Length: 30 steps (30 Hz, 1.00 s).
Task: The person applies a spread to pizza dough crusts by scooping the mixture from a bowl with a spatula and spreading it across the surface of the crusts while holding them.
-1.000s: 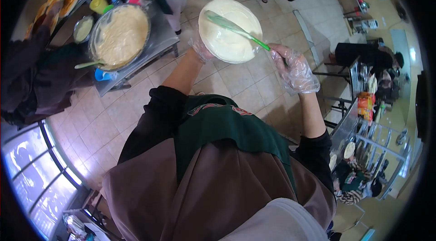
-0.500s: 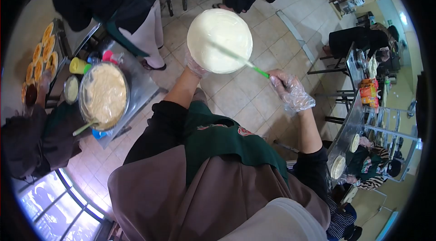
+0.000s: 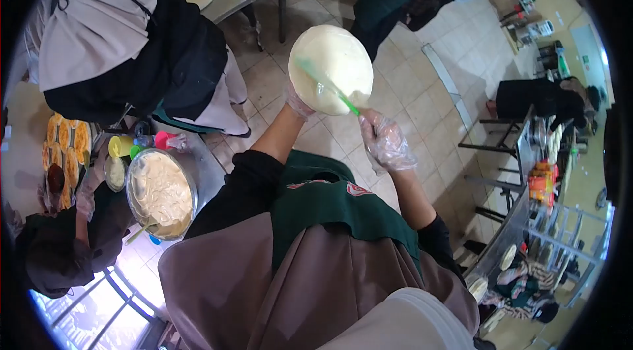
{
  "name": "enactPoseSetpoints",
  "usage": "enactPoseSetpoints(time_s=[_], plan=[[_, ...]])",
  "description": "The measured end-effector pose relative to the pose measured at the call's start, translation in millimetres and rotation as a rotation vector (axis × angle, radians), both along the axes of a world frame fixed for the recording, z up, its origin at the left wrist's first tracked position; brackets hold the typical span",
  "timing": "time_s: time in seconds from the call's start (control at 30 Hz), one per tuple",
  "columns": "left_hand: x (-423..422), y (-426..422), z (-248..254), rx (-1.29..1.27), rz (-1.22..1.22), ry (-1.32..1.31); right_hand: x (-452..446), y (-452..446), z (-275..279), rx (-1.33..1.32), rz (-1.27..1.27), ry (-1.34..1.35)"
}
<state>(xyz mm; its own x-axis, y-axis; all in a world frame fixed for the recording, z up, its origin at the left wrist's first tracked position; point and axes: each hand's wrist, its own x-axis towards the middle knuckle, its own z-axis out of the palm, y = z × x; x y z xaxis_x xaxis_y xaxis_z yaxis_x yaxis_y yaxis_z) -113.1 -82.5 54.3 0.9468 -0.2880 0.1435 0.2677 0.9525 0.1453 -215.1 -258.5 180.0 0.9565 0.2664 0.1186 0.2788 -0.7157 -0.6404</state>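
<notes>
A pale, round, cream-covered disc (image 3: 333, 60), perhaps a cake, is held up in front of me over the floor. My left hand (image 3: 299, 100), in a clear plastic glove, supports it at its near left edge; most of the fingers are hidden beneath it. My right hand (image 3: 386, 140), also gloved, is closed around the green handle of a spatula (image 3: 346, 102). Its pale blade, blurred by motion, lies across the cream from the left part of the disc to its near edge.
On my left stands a large bowl of cream (image 3: 161, 191) with a spoon, beside colored cups (image 3: 120, 145) and a small bowl (image 3: 115, 173). Orange-topped pastries (image 3: 66, 145) lie beyond. Co-workers (image 3: 132, 53) stand nearby. A metal table (image 3: 498, 244) runs along the right.
My right hand has moved left, closer to the disc, and the spatula stands at a steeper slant. The view has shifted slightly. The co-worker at upper left appears nearer.
</notes>
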Motion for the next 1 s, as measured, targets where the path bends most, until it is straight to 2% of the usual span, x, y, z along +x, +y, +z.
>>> enactPoseSetpoints(time_s=[0.07, 0.13, 0.2, 0.27, 0.3, 0.33, 0.4, 0.47, 0.5, 0.53, 0.57, 0.6, 0.67, 0.7, 0.73, 0.8, 0.83, 0.87, 0.93, 1.0], plan=[[20, 11, -1, 0.01, 0.03, 0.029, 27, -1, 0, -0.002, 0.106, -0.013], [43, 18, -23, -0.086, 0.043, 0.096, 52, -1, -4, 0.132, 0.182, 0.036], [69, 29, -37, -0.073, 0.058, 0.165, 82, -7, -23, 0.229, 0.269, 0.049], [96, 33, -45, -0.049, 0.132, 0.248, 114, -14, -28, 0.536, 0.154, 0.503], [111, 34, -53, -0.047, 0.146, 0.245, 134, -18, -24, 0.578, 0.101, 0.666], [126, 41, -68, -0.107, 0.188, 0.223, 155, -20, -21, 0.578, 0.114, 0.663], [156, 54, -67, -0.168, 0.243, 0.185, 199, -21, -13, 0.713, 0.037, 0.877], [183, 67, -46, -0.081, 0.397, 0.116, 245, -25, -12, 0.708, 0.062, 0.872], [194, 74, -41, -0.073, 0.398, 0.117, 264, -25, -12, 0.725, 0.133, 0.843], [209, 79, -37, -0.004, 0.504, 0.102, 287, -25, -13, 0.74, 0.204, 0.809], [225, 81, -34, 0.062, 0.611, 0.087, 308, -26, -8, 0.692, 0.187, 0.836], [241, 80, -33, 0.06, 0.613, 0.093, 329, -27, -6, 0.689, 0.186, 0.842], [272, 81, -15, 0.293, 0.737, 0.183, 368, -26, -2, 0.679, 0.273, 0.866], [295, 86, -28, 0.013, 0.679, 0.207, 384, -22, 0, 0.671, 0.27, 0.878], [309, 88, -25, 0.008, 0.684, 0.214, 397, -14, 2, 0.675, 0.297, 0.874], [346, 88, -11, -0.182, 0.588, -0.134, 426, 0, 7, 0.671, 0.324, 0.876], [366, 91, -8, -0.206, 0.555, -0.046, 440, 8, 12, 0.691, 0.352, 0.909], [384, 91, -1, -0.213, 0.556, -0.047, 456, 16, 15, 0.713, 0.379, 0.937], [417, 94, 7, -0.308, 0.374, -0.143, 484, 31, 15, 0.711, 0.341, 0.927], [459, 113, -6, -0.329, 0.281, -0.076, 512, 48, 11, 0.729, 0.293, 0.904]])
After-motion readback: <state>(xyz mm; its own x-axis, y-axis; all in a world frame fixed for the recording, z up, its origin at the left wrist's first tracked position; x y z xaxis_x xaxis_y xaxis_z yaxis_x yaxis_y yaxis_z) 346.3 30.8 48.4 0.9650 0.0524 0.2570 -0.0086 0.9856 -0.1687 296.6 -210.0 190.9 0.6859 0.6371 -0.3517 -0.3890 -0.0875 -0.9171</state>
